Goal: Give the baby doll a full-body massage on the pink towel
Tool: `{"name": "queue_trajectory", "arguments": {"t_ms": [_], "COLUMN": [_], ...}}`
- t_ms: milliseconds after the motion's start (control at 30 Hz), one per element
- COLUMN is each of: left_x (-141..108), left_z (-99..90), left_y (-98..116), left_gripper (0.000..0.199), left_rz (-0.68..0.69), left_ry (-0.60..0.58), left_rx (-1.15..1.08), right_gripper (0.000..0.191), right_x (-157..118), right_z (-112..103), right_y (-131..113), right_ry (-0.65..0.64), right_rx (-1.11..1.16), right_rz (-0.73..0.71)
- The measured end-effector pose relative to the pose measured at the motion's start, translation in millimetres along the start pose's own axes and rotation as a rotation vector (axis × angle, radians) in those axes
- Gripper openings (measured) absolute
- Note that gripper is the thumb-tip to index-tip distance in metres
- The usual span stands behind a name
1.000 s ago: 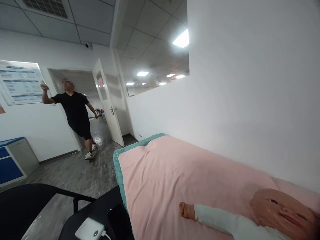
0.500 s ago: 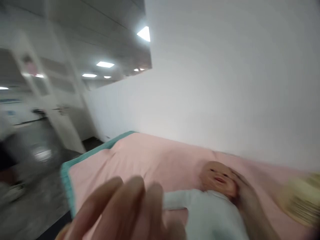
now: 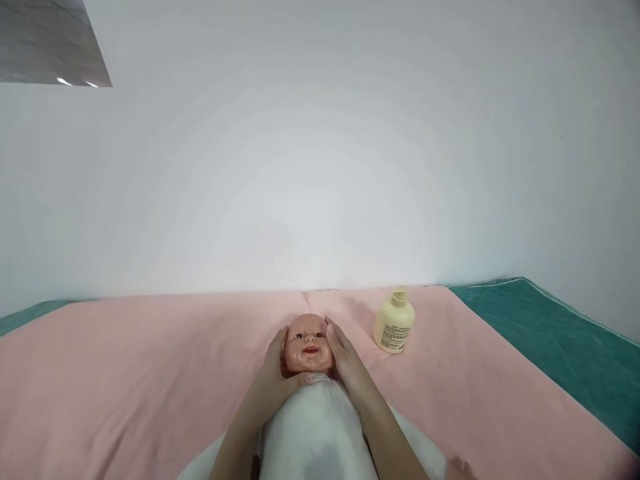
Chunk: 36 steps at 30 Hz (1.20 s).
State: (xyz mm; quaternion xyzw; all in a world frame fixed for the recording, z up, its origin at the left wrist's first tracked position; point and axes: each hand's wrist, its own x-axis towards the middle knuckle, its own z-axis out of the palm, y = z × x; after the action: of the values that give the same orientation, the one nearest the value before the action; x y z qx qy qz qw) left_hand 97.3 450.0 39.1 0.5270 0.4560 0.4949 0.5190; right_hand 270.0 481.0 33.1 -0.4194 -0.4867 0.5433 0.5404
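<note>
A baby doll in white clothing lies on its back on a pink sheet, its face up. Against the left side of its head rests my left hand, the thumb reaching below the chin. My right hand lies along the other side of the head, fingers extended at the cheek. Between them the two palms cradle the doll's head. Right of my right hand stands a pale yellow pump bottle with printed text on its side.
Behind the sheet rises a white wall. Teal cloth shows past the sheet on the right, and a little at the far left. Ceiling lights appear at the upper left.
The view has turned right and steadied, so the doll and bottle now sit nearer the middle. My left hand, raised in front of the camera before, is now at the doll's head.
</note>
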Motion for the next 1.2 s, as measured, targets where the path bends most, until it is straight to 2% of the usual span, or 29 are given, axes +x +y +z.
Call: {"name": "queue_trajectory", "arguments": {"t_ms": [133, 200, 367, 633, 800, 967, 1200], "left_x": [4.0, 6.4, 8.6, 4.5, 2.0, -0.1, -3.1], "left_z": [1.7, 0.9, 0.8, 4.7, 5.6, 0.5, -6.0], "left_y": [0.0, -1.0, -5.7, 4.8, 10.8, 14.3, 18.0], "left_gripper": [0.106, 0.105, 0.101, 0.1, 0.097, 0.09, 0.101], "left_rz": [0.001, 0.005, 0.014, -0.046, -0.098, -0.098, -0.25], "left_ry": [-0.032, -0.017, 0.025, 0.057, 0.079, 0.043, -0.067], "left_rx": [0.009, 0.011, 0.032, -0.012, 0.05, 0.014, -0.234], "right_gripper": [0.084, 0.09, 0.081, 0.079, 0.077, 0.074, 0.069], "right_x": [-28.4, -36.1, -33.7, -30.2, -33.8, -34.8, -29.5], "right_z": [-7.4, -6.3, -5.1, -8.7, -7.0, -10.1, -18.9], "right_y": [-9.4, -9.5, -3.4, -3.1, -8.9, -15.5, -12.6], "right_ry": [-0.171, -0.198, -0.109, -0.101, -0.105, -0.137, -0.189], "right_rx": [-0.12, -0.108, -0.226, -0.267, -0.261, -0.239, -0.186], "right_rz": [-0.005, -0.041, -0.095, -0.099, -0.088, -0.043, 0.0]}}
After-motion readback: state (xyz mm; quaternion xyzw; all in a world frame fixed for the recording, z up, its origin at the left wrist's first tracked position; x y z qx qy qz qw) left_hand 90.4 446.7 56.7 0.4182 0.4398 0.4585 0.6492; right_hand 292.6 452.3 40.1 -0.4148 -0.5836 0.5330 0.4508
